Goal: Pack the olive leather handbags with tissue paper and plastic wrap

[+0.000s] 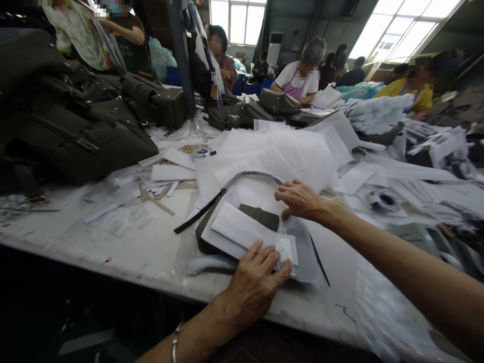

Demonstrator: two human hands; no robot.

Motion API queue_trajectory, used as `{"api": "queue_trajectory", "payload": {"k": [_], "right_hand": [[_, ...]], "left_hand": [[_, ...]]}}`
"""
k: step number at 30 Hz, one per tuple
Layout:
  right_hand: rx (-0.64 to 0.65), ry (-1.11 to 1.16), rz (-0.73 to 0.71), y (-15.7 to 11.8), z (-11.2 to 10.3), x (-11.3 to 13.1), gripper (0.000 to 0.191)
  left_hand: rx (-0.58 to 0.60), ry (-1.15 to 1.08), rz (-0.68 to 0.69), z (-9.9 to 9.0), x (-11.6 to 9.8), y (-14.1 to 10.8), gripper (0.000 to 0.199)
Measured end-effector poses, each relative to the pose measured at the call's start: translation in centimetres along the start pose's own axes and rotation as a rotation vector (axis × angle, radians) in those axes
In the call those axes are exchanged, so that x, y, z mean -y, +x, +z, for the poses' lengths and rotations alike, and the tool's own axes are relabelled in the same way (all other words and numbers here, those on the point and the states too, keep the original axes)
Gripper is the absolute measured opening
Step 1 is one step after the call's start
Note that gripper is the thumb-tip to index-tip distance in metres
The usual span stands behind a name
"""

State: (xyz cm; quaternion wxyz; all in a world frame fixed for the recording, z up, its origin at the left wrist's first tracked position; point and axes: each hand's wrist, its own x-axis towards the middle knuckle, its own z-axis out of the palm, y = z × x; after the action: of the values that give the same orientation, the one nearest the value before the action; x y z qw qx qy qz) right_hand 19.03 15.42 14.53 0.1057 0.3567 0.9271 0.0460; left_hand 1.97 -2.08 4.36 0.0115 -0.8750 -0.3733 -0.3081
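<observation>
Bag lies on the desk in front of the wearer, dark side showing at its left end, pale wrap sheet over most of it. On top: white card, long axis running from far left to near right, with a small clear packet at its near-right end and a dark folded piece just beyond its far edge. Key relation: strap arcs along the far side, dark tail out to the left, wrapped part curving over to the right hand, so that hand is the nearer one to the strap; card and packet sit on the left hand's side. Left hand is flat on packet and card, fingers a little apart, pressing rather than gripping. Right hand is curled at the strap's right end (can't tell if fingers are closed on it or just touching). Further out: loose white sheets beyond the strap, dark bags piled far left, co-worker across the desk.
</observation>
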Motion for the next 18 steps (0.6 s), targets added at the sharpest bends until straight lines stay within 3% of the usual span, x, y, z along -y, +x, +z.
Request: {"api": "queue_trajectory", "payload": {"k": [5,10,13,15,18], "right_hand": [[-0.084,0.190,0.107,-2.6,1.2,0.0,0.063],[-0.114,0.300,0.192,-3.3,3.5,1.6,0.057],[-0.209,0.280,0.278,-3.4,3.5,1.9,0.062],[-0.246,0.324,0.351,-3.5,2.9,2.1,0.056],[-0.196,0.436,0.415,-3.6,2.3,2.6,0.029]], "left_hand": [[-0.018,-0.010,-0.002,0.1,-0.1,0.0,0.033],[-0.006,0.000,-0.009,0.0,-0.1,0.1,0.033],[0.026,0.018,0.002,-0.1,-0.1,0.2,0.034],[0.035,0.022,0.005,-0.1,-0.1,0.1,0.035],[0.025,0.015,-0.006,0.1,-0.1,0.1,0.034]]}}
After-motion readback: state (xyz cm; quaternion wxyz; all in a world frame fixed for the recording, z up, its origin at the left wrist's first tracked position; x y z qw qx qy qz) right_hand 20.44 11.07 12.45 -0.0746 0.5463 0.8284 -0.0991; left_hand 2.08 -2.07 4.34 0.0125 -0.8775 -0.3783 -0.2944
